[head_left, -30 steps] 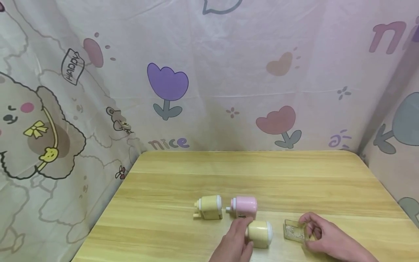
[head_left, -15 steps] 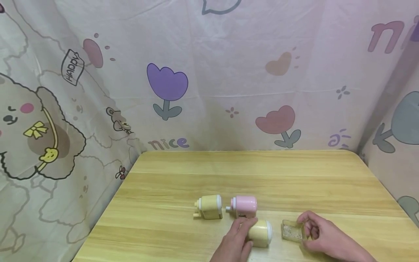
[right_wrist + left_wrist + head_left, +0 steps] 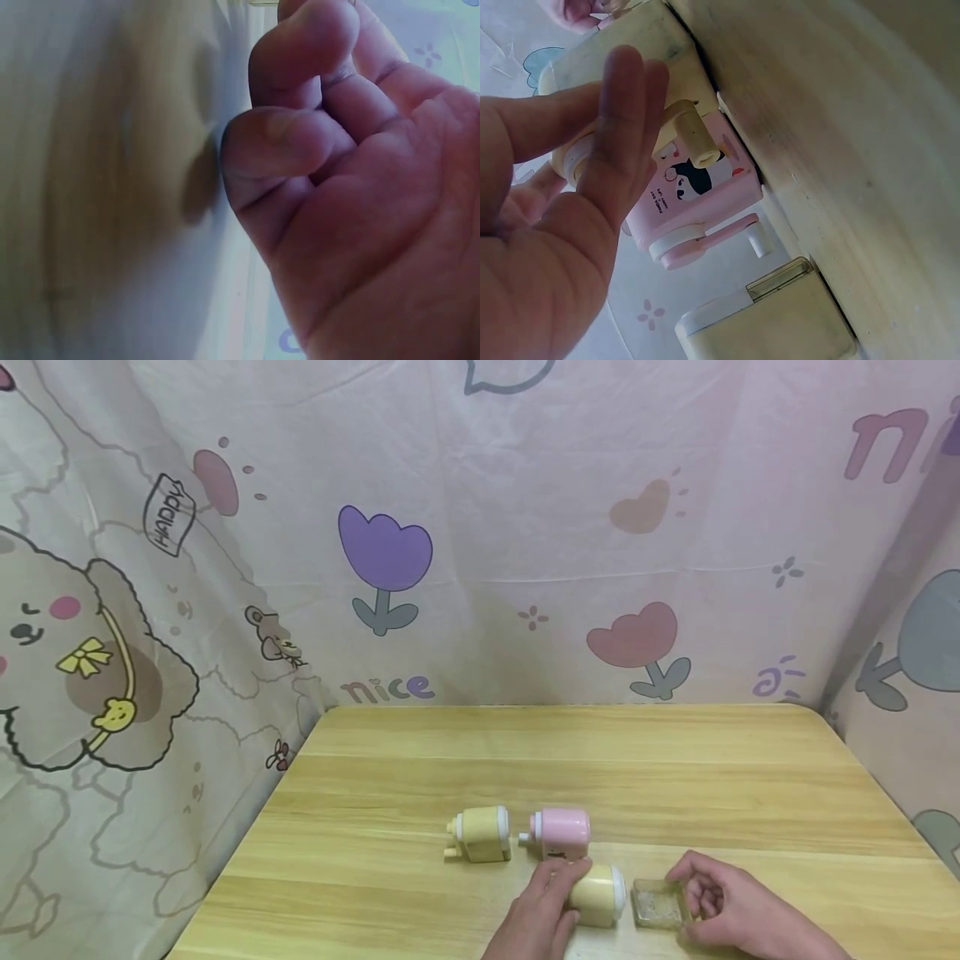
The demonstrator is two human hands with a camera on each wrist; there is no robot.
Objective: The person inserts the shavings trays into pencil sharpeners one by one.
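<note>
A yellow crank pencil sharpener [image 3: 598, 897] lies near the table's front, its white end facing right. My left hand [image 3: 536, 910] holds it from the left, thumb and fingers at its crank end. In the left wrist view its yellow crank [image 3: 696, 139] shows beside my fingers. Just right of the sharpener, a small gap apart, is a clear shavings drawer [image 3: 658, 906]. Thumb and fingertips of my right hand [image 3: 723, 902] pinch the drawer's right end. The right wrist view shows curled fingers [image 3: 300, 52], with the drawer mostly out of sight.
Behind my left hand lies a pink crank sharpener [image 3: 566, 831] with a panda picture. Another yellow sharpener [image 3: 483, 835] stands to its left, crank pointing left. A patterned cloth [image 3: 495, 527] hangs beyond the wooden table [image 3: 570, 743].
My right hand has slid the clear drawer leftward, closer to the held sharpener. The left hand and the sharpeners stay nearly where they were.
</note>
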